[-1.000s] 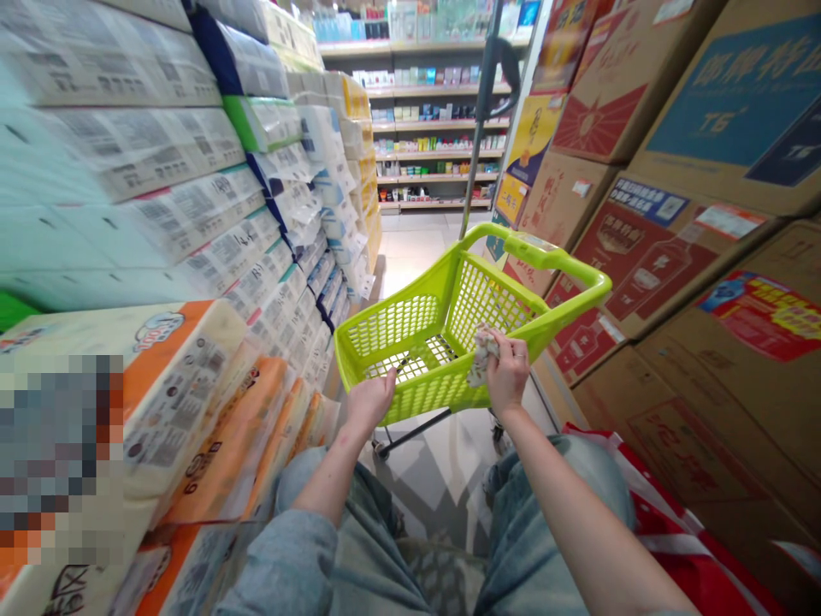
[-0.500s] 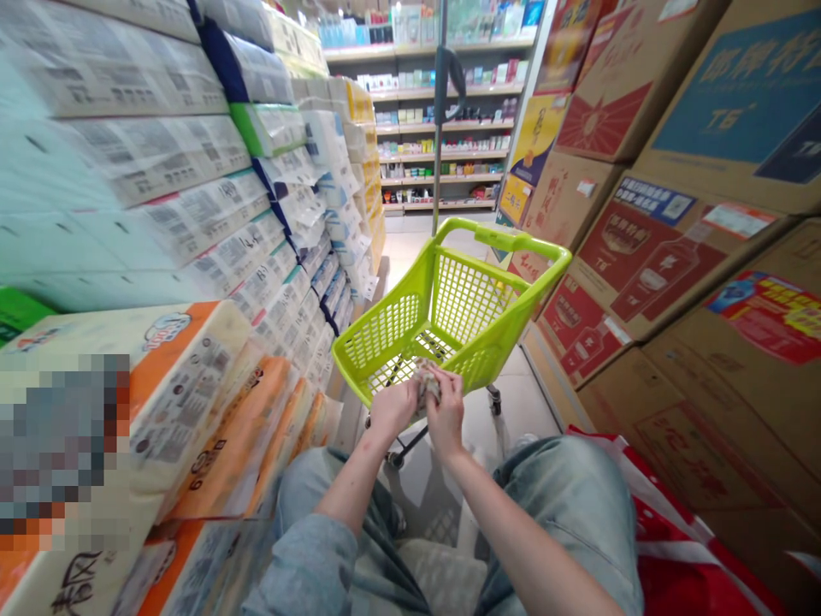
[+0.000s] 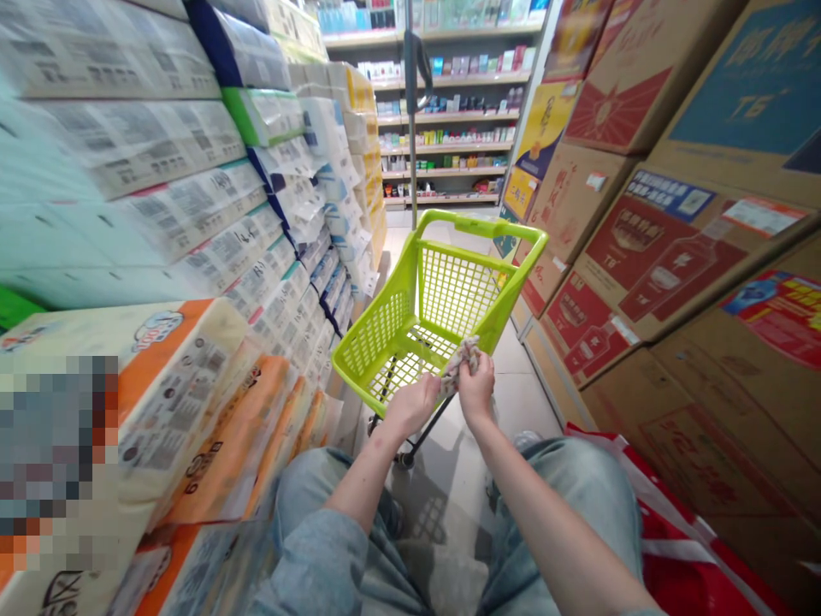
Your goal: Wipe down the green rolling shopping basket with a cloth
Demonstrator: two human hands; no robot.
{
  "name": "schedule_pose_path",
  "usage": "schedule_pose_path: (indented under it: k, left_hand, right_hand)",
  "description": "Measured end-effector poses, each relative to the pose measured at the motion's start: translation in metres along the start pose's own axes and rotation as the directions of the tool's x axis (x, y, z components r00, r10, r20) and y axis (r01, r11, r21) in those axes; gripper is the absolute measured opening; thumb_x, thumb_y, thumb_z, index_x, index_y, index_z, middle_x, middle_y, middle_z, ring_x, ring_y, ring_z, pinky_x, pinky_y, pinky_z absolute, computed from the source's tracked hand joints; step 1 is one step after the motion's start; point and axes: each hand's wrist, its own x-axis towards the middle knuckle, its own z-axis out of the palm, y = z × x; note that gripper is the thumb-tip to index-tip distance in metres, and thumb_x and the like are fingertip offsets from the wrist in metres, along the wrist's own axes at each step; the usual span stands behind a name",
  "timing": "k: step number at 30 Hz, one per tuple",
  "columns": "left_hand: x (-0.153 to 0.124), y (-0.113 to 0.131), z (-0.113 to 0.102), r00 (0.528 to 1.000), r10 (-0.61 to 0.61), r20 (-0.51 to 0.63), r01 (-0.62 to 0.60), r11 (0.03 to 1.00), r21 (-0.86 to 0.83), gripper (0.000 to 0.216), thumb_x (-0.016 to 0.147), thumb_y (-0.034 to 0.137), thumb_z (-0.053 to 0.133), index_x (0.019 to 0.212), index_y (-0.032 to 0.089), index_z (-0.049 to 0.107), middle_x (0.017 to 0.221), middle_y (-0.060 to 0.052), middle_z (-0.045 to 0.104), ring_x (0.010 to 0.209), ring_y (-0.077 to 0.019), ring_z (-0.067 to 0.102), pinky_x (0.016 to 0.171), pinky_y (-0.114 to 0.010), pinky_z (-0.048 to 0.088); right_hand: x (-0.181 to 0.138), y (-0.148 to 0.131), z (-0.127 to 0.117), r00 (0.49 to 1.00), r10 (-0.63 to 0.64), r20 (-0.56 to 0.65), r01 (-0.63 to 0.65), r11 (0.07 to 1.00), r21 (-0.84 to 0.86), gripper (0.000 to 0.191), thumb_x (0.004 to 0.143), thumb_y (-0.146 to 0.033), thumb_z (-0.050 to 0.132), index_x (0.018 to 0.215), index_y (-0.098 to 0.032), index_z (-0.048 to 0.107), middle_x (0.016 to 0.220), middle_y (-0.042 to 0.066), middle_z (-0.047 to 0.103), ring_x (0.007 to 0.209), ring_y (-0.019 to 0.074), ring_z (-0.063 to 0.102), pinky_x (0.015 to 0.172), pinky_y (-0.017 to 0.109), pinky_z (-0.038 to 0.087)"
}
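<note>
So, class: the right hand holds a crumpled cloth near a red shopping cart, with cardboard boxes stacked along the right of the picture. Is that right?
Not quite. The head view shows a lime-green shopping cart, not red. The right hand holding the crumpled cloth and the stacked cardboard boxes are correct.

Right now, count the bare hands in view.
2. The right hand grips a crumpled cloth at the near side of the green cart; the left hand is beside it, at the cloth's lower end. No others show.
</note>
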Motion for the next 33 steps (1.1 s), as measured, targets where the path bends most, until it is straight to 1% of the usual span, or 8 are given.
schedule_pose_path:
  k: [6,9,12,18,21,26,29,33]
  left_hand:
    - [0.003,-0.002,0.002,0.998,0.047,-0.037,-0.046,0.999,0.018,0.061,0.092,0.051,-0.002,0.101,0.020,0.049,0.088,-0.008,0.067,0.086,-0.0224,0.064,0.070,-0.029,0.043]
    - [0.002,-0.005,0.002,0.998,0.034,-0.049,-0.032,0.999,0.042,0.060,0.092,0.052,-0.002,0.100,0.020,0.049,0.086,-0.008,0.067,0.084,-0.0221,0.064,0.069,-0.029,0.043]
    - [-0.001,-0.007,0.002,0.998,0.038,-0.050,-0.034,0.996,0.087,0.060,0.091,0.054,-0.001,0.101,0.021,0.048,0.084,-0.007,0.067,0.081,-0.0224,0.065,0.065,-0.029,0.042]
    - [-0.005,-0.012,0.001,0.995,0.095,-0.042,-0.087,0.983,0.162,0.055,0.092,0.054,0.005,0.106,0.021,0.047,0.083,-0.007,0.068,0.083,-0.0238,0.065,0.065,-0.029,0.042]
    - [-0.006,-0.016,-0.001,0.995,0.095,-0.036,-0.087,0.979,0.182,0.054,0.092,0.053,0.006,0.106,0.021,0.048,0.085,-0.008,0.068,0.084,-0.0237,0.065,0.067,-0.029,0.042]
    - [-0.006,-0.018,-0.006,0.996,0.084,-0.017,-0.080,0.982,0.170,0.051,0.093,0.051,0.008,0.109,0.023,0.048,0.091,-0.006,0.068,0.088,-0.0223,0.065,0.068,-0.028,0.042]
    - [-0.006,-0.020,-0.008,0.997,0.071,0.001,-0.070,0.983,0.170,0.051,0.093,0.051,0.007,0.103,0.024,0.050,0.091,-0.005,0.068,0.087,-0.0214,0.065,0.067,-0.027,0.042]
    - [-0.009,-0.025,-0.010,0.997,0.075,0.029,-0.079,0.983,0.165,0.052,0.093,0.051,0.007,0.105,0.025,0.050,0.093,-0.004,0.068,0.088,-0.0214,0.064,0.069,-0.028,0.043]
  right_hand:
    - [-0.072,-0.010,-0.001,0.986,-0.023,0.164,0.005,0.994,0.106,0.006,0.079,-0.024,0.044,0.078,-0.021,0.048,0.084,0.003,0.051,0.081,0.0184,0.049,0.077,0.031,0.040]
    - [-0.087,-0.015,0.000,0.978,0.007,0.209,-0.039,0.988,0.148,0.005,0.080,-0.024,0.044,0.079,-0.021,0.047,0.084,0.003,0.050,0.079,0.0175,0.048,0.075,0.030,0.040]
    - [-0.071,-0.011,0.003,0.983,0.049,0.176,-0.073,0.988,0.133,0.006,0.078,-0.026,0.046,0.077,-0.021,0.048,0.082,0.002,0.051,0.078,0.0178,0.049,0.074,0.030,0.040]
    - [0.001,0.015,0.004,0.994,0.105,-0.009,-0.104,0.994,0.045,0.014,0.069,-0.020,0.047,0.082,-0.018,0.051,0.085,0.006,0.055,0.085,0.0206,0.051,0.080,0.034,0.040]
    - [0.008,0.022,0.002,0.994,0.105,0.005,-0.105,0.994,-0.004,0.013,0.068,-0.018,0.046,0.080,-0.018,0.050,0.083,0.006,0.054,0.084,0.0212,0.051,0.081,0.035,0.040]
    - [-0.063,0.015,0.005,0.986,0.006,0.166,-0.014,0.999,0.045,0.012,0.073,-0.016,0.042,0.082,-0.021,0.049,0.088,0.005,0.053,0.087,0.0197,0.052,0.078,0.032,0.042]
    - [-0.104,0.013,0.005,0.945,-0.029,0.325,-0.015,0.991,0.132,0.017,0.075,-0.015,0.042,0.088,-0.021,0.051,0.090,0.005,0.055,0.087,0.0183,0.055,0.077,0.030,0.044]
    - [-0.091,0.024,-0.004,0.957,0.106,0.270,-0.146,0.980,0.132,0.031,0.073,-0.020,0.048,0.104,-0.020,0.048,0.097,0.006,0.059,0.087,0.0190,0.057,0.077,0.031,0.045]
